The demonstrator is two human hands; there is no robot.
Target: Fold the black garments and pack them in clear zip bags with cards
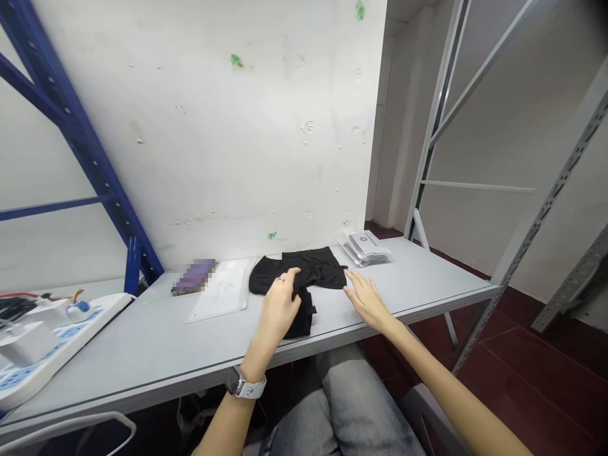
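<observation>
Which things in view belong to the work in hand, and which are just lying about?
In hand:
- black cloth, with the left hand over it and the right hand at its edge

Apparently lying about:
- purple item
- clear plastic sleeve
- white packets
- power strip

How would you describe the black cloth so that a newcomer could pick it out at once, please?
Find the grey table against the white wall. Near its middle, between a flat whitish sheet and a stack of white packets, lies the black cloth, partly hidden by the left hand. It alone is black fabric; both neighbours are pale.
</observation>
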